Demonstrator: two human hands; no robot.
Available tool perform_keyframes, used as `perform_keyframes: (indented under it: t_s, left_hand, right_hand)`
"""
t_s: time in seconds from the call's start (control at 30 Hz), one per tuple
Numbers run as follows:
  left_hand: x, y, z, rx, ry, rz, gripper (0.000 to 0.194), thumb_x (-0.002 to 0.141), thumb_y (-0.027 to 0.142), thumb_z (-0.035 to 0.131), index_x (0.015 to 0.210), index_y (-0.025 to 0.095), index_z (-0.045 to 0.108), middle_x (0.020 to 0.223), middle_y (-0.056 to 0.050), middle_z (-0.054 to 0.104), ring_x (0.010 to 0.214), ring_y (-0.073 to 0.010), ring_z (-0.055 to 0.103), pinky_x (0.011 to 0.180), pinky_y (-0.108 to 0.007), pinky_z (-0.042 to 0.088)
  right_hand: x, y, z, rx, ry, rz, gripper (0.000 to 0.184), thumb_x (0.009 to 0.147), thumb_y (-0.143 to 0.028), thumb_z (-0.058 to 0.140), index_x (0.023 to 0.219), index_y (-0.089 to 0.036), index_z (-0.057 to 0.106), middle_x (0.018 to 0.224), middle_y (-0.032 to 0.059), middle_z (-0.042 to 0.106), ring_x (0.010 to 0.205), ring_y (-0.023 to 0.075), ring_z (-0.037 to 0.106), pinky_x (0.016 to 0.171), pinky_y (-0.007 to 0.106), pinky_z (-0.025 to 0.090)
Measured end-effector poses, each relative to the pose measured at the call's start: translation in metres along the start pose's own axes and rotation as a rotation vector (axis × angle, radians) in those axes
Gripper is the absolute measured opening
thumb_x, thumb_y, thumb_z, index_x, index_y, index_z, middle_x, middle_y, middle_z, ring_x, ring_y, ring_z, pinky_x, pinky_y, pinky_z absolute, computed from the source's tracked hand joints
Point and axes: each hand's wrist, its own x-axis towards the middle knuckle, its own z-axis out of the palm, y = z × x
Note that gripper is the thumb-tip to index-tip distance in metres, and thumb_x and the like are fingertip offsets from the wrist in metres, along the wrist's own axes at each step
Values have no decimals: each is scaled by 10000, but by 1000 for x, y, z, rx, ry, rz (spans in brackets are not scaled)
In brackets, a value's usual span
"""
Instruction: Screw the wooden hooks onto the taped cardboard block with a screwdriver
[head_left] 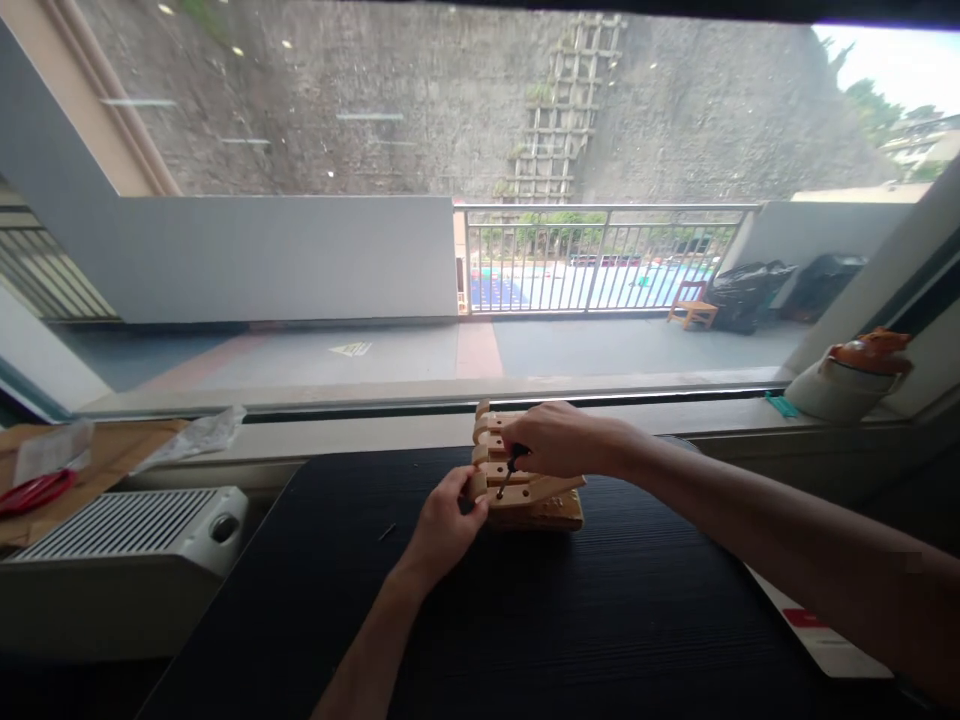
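On the black table [360, 600] stands a small wooden assembly [551, 488] of pale slats with dark holes and rounded end pieces, over a thicker block. My right hand [562, 440] is closed around the dark handle of a screwdriver [507, 480]. Its shaft slants down to the left, and the tip meets the nearest slat by its left end. Whether a screw sits under the tip is too small to tell. My left hand [446, 515] pinches the rounded left end of that same slat between thumb and fingers, steadying contact from the left side.
A small dark piece [388, 532] lies left of my left hand. Beyond the table runs a windowsill [360, 435] below a window. At left are a white slotted unit [142, 525], cardboard and a red item [37, 492]. A pot [847, 385] stands at right.
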Motion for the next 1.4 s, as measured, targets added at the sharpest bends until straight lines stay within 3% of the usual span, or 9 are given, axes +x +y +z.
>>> perform_keyframes:
  t_s: [0.07, 0.17, 0.33, 0.5, 0.7, 0.87, 1.07, 1.23, 1.4]
  left_hand:
    - [8, 8, -11, 11, -123, 9, 215, 784, 222, 552, 994, 207, 596, 841, -11, 659, 720, -145, 616, 672, -258, 505]
    - [19, 23, -21, 73, -281, -36, 258, 779, 238, 545, 1032, 219, 590, 843, -12, 661, 760, -157, 617, 701, -257, 488]
    - [31, 38, -25, 323, -397, -192, 204, 756, 314, 552, 922, 208, 608, 804, -16, 642, 729, -160, 597, 674, -239, 442]
    - [32, 35, -24, 340, -417, -223, 175, 759, 346, 536, 831, 198, 597, 747, -14, 619, 671, -149, 570, 638, -234, 414]
    - [30, 29, -27, 308, -466, -263, 200, 722, 354, 582, 782, 164, 604, 725, -16, 619, 657, -150, 564, 649, -243, 424]
    - [30, 29, -32, 287, -478, -267, 274, 716, 355, 587, 913, 167, 616, 801, -21, 650, 707, -160, 588, 666, -240, 429]
    - [29, 27, -36, 339, -419, -269, 324, 728, 348, 567, 1025, 218, 572, 829, -31, 653, 729, -189, 601, 655, -264, 402]
    - [29, 30, -34, 265, -422, -197, 204, 729, 339, 564, 866, 189, 582, 784, -14, 629, 709, -159, 574, 659, -242, 403]
    - [28, 34, -33, 211, -461, -191, 152, 701, 317, 590, 675, 175, 541, 696, 9, 594, 642, -134, 541, 618, -228, 397]
  right_hand:
    - [-4, -2, -2, -7, -4, 10, 209, 783, -267, 480, 864, -185, 655, 765, 61, 656, 681, 169, 589, 584, 264, 317]
    - [-8, -7, -8, -15, -5, 17, 205, 784, -255, 495, 887, -158, 643, 808, 85, 657, 709, 189, 606, 589, 269, 346]
    - [-8, -18, -13, -3, -39, -21, 238, 752, -191, 548, 968, -151, 640, 896, 99, 656, 791, 182, 608, 645, 254, 398]
    - [-2, -23, -12, 15, -68, -32, 249, 739, -149, 549, 968, -138, 647, 952, 112, 652, 879, 179, 597, 720, 250, 411]
    - [11, -10, 2, 63, -53, 39, 242, 717, -293, 552, 912, -198, 658, 934, 57, 661, 814, 190, 596, 631, 261, 389]
    - [14, -2, 5, 82, -67, 88, 252, 718, -351, 524, 896, -226, 650, 825, 21, 661, 672, 146, 571, 536, 232, 338]
    - [6, -17, -12, -1, -45, 49, 284, 727, -215, 497, 978, -189, 629, 880, 68, 648, 740, 179, 573, 538, 252, 298]
    - [7, -27, -16, -11, -80, 33, 258, 760, -206, 497, 977, -156, 628, 907, 91, 643, 799, 200, 576, 538, 251, 302]
    - [6, -19, -11, 2, -88, 17, 232, 768, -207, 489, 952, -175, 628, 931, 77, 642, 780, 180, 583, 573, 251, 326]
